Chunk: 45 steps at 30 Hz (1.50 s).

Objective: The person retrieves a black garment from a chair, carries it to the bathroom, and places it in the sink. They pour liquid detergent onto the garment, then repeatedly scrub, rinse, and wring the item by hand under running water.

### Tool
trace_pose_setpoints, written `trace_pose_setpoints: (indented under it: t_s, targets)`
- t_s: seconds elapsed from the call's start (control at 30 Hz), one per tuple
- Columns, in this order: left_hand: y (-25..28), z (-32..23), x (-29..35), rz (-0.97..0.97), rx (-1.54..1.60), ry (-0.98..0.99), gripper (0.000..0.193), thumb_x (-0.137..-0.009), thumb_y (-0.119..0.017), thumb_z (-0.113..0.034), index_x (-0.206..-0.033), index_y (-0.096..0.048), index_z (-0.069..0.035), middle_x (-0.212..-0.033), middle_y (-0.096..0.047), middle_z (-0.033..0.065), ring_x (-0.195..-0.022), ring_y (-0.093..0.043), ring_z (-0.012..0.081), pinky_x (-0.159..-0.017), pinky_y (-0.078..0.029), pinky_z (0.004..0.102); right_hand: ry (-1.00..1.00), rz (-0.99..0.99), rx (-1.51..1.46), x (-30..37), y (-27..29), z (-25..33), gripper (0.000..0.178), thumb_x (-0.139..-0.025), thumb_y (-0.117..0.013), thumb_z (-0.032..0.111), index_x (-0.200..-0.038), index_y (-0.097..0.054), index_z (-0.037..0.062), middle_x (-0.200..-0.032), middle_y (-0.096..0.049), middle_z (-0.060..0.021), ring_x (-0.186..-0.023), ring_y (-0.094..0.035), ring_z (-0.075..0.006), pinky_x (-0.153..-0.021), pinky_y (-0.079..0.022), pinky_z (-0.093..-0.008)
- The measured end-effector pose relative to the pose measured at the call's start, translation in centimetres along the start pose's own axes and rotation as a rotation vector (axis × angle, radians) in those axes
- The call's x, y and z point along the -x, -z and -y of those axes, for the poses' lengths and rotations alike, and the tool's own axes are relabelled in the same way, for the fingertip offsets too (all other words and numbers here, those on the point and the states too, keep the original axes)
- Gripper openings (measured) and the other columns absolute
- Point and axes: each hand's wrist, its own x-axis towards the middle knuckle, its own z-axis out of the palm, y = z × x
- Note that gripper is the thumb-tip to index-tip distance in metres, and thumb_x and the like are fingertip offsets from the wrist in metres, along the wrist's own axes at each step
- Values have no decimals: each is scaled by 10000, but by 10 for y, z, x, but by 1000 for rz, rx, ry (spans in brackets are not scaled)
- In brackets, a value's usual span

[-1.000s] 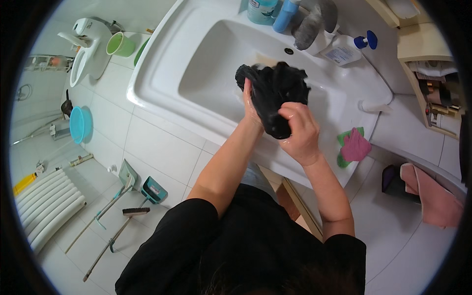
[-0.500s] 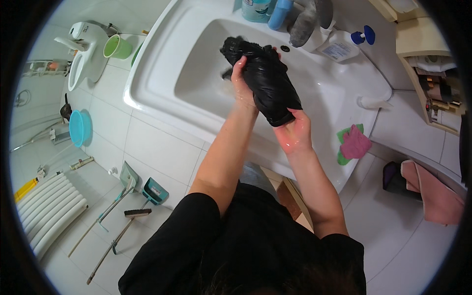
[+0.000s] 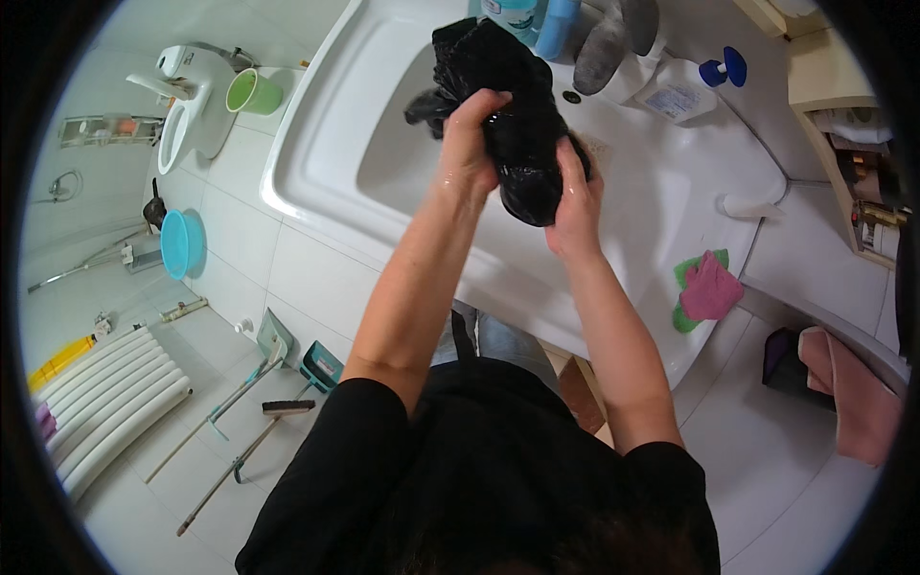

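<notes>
A bundle of wet, shiny black cloth (image 3: 513, 91) is held up over the white washbasin (image 3: 383, 201). My left hand (image 3: 470, 144) grips its left side, with the thumb laid across the front. On the lower right, my right hand (image 3: 578, 206) is closed around the bundle's rounded end. A loose dark flap hangs off the left of the bundle. Water glistens on both wrists. The fingers behind the cloth are hidden, and its exact kind cannot be made out.
Behind the bundle stand a blue bottle (image 3: 556, 29), a grey furry thing (image 3: 604, 53) and a white pump bottle (image 3: 676, 91). Pink and green cloths (image 3: 709, 287) lie on the basin's right rim. Dustpans (image 3: 321, 364) and a white radiator (image 3: 120, 407) are at the left.
The bundle has risen slightly and is now bunched shorter and thicker. My right hand has moved from beneath its lower end to its right side. The view has shifted a little.
</notes>
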Motion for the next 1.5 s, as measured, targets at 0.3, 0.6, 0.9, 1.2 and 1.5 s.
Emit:
trace_pose_setpoints:
  t_s: [0.3, 0.6, 0.9, 1.2, 1.5]
  targets:
    - [0, -20, 1, 381, -98, 85, 604, -779, -569, -256, -1260, -461, 93, -1067, -635, 232, -983, -638, 378, -894, -537, 461, -594, 231, -185, 4, -14, 23, 466, -999, -385, 470, -1296, -546, 149, -1204, -621, -37, -1085, -617, -173, -904, -535, -359]
    - [66, -14, -37, 34, 270, 96, 516, -797, -528, -301, -1153, -569, 71, -1111, -649, 208, -981, -633, 343, -916, -514, 445, -181, 429, 233, -13, 20, -4, 703, -888, -695, 354, -1446, -339, 118, -1466, -378, -95, -1369, -368, -229, -1015, -450, -384]
    - [32, 5, 15, -39, 166, 240, 567, -908, -403, -435, -1227, -574, 1, -1177, -630, 163, -1086, -594, 314, -987, -474, 425, 1231, 743, 946, -25, 8, 25, 676, -753, -769, 147, -1343, -469, 282, -1419, -417, -144, -1312, -417, -402, -1060, -417, -494]
    - [12, 1, 43, 48, 349, 335, 509, -897, -418, -527, -1044, -632, -89, -994, -654, 112, -903, -618, 277, -835, -518, 398, 1403, 764, 831, -12, -20, 52, 257, -765, -758, 250, -990, -634, 240, -1120, -591, -20, -1094, -564, -293, -896, -506, -443]
    - [-3, 18, 35, -256, -14, -233, 146, -803, -596, -111, -928, -632, -45, -863, -644, 68, -831, -645, 198, -757, -532, 336, 243, -263, -107, -20, -27, 7, 228, -840, -603, 250, -928, -563, 43, -882, -611, -73, -798, -593, -180, -771, -502, -311]
